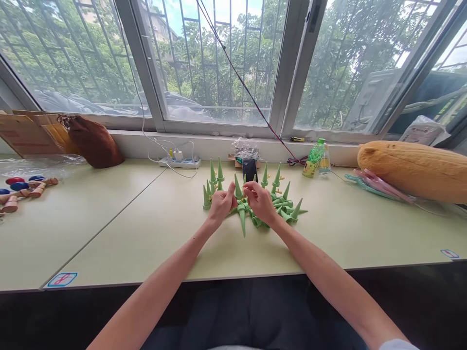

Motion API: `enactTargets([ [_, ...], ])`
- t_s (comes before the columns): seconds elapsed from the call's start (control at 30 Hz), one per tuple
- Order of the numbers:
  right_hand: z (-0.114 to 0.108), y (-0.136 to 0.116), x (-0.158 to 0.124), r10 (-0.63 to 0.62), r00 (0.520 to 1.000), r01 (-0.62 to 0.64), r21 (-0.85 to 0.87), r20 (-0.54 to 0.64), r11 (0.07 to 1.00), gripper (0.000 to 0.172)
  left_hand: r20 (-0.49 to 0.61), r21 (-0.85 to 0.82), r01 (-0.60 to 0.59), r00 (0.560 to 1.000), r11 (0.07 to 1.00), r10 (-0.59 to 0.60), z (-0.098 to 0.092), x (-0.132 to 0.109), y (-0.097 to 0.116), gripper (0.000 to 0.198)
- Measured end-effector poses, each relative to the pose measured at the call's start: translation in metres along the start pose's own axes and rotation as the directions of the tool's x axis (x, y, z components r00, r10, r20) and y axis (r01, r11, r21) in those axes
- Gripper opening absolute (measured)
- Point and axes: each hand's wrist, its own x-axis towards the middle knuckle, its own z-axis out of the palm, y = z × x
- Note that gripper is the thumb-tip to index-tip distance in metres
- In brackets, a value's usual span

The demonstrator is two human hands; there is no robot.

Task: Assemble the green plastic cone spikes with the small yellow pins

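My left hand (222,205) is closed, thumb raised, over a green plastic watering spike (242,222) whose tip points down toward me. My right hand (260,200) is pinched close to it; whatever lies between its fingertips is too small to make out. Between the hands another green spike (238,186) stands upright. Several spikes with small yellow valves (278,178) stand behind and to the right. To the left, more upright spikes (212,172) stand close together. Loose green pieces (286,214), some of them hollow, lie in a pile beside my right hand.
A black object (250,170) lies behind the spikes. Along the window are a power strip (180,163), a green bottle (314,158) and a brown drawstring bag (93,141). Wooden toys (25,188) lie far left; a tan plush (416,170) lies right.
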Motion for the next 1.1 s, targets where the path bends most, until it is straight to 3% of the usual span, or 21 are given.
enactTargets([
  [0.37, 0.001, 0.007, 0.001, -0.057, 0.998, 0.058, -0.033, 0.029, 0.998, 0.024, 0.141, -0.065, 0.062, 0.989, 0.996, -0.052, -0.007, 0.005, -0.007, 0.072],
  [0.67, 0.002, 0.012, 0.003, -0.035, 0.999, 0.035, -0.014, -0.030, 0.999, 0.024, 0.235, -0.052, 0.127, 0.965, 0.991, -0.112, -0.010, 0.002, -0.001, 0.063],
  [0.9, 0.000, 0.008, 0.005, 0.020, 0.997, -0.016, 0.059, -0.079, 0.998, 0.023, 0.306, 0.033, 0.011, 0.952, 0.999, -0.021, -0.009, -0.002, -0.003, 0.044],
  [1.1, 0.001, 0.007, 0.005, 0.046, 0.997, -0.039, 0.105, -0.063, 0.994, 0.021, 0.269, 0.104, -0.075, 0.962, 0.992, 0.044, -0.005, -0.004, -0.002, 0.034],
])
